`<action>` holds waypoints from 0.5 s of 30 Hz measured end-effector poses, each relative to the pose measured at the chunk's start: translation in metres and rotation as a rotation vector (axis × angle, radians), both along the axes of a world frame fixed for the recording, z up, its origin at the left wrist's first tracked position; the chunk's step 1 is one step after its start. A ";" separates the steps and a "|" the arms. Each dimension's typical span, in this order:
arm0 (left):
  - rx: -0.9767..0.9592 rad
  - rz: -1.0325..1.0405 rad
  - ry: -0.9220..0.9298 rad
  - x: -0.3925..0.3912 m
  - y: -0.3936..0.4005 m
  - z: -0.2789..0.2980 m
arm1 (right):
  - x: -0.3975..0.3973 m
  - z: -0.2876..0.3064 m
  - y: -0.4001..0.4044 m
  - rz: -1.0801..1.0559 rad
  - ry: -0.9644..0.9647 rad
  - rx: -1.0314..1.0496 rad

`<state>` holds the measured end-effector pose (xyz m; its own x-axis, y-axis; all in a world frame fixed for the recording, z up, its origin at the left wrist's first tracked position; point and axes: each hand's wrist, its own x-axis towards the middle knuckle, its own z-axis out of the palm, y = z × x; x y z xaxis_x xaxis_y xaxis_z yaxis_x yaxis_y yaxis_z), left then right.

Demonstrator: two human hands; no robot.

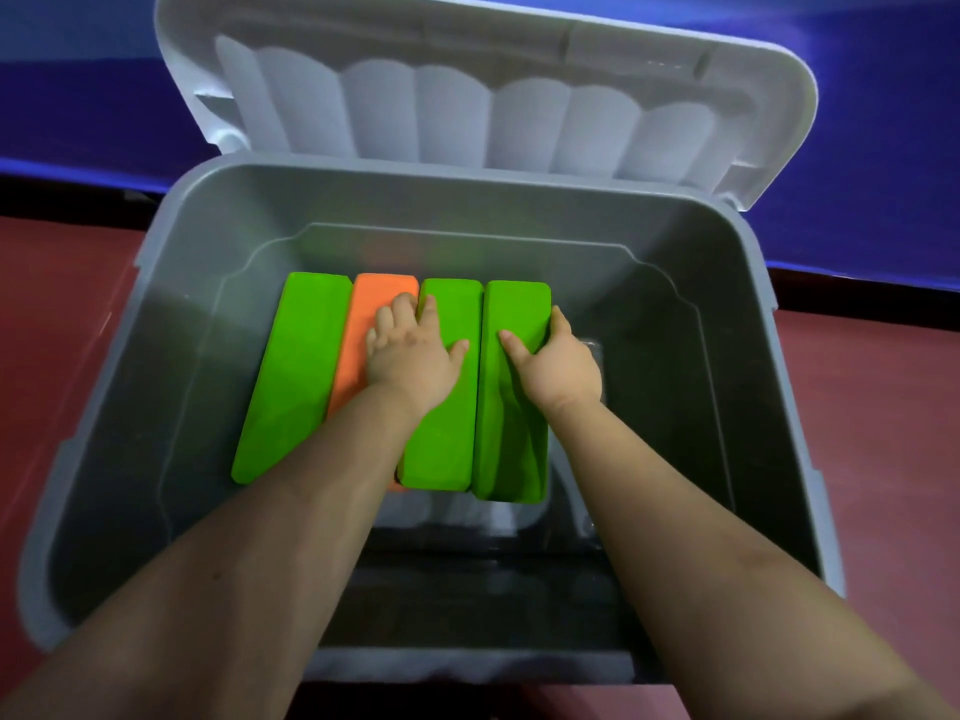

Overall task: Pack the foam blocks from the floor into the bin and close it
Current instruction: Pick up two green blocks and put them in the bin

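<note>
Grey bin (218, 314), lid (483, 96) up. 4 foam blocks on bin bottom, touching: 3 green (291, 376), 1 orange (371, 309). Left hand (408, 350) flat, fingers spread, across orange and middle green. Right hand (558, 363) grips rightmost green block (514, 407), thumb on top.

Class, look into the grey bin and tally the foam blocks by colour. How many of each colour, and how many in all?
Green foam blocks: 3
Orange foam block: 1
Total: 4, side by side on the floor of the bin, lid open.
</note>
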<state>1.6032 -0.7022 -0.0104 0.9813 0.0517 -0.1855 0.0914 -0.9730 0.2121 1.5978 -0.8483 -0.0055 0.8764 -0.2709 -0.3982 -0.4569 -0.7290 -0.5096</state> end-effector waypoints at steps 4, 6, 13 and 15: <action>-0.005 -0.039 0.040 0.002 0.001 0.003 | 0.001 0.000 -0.003 -0.006 -0.009 0.037; -0.014 -0.060 0.048 0.002 0.000 0.006 | 0.000 0.002 -0.006 -0.003 -0.007 0.081; -0.011 -0.181 0.063 -0.001 -0.007 0.024 | -0.007 0.016 -0.010 0.138 -0.060 0.020; 0.004 -0.202 0.053 -0.002 -0.011 0.042 | -0.010 0.033 -0.013 0.224 -0.055 -0.071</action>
<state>1.6013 -0.7135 0.0316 0.9606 -0.1445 -0.2374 -0.0948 -0.9734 0.2087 1.5876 -0.8614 0.0275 0.9375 -0.0933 -0.3353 -0.2531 -0.8440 -0.4728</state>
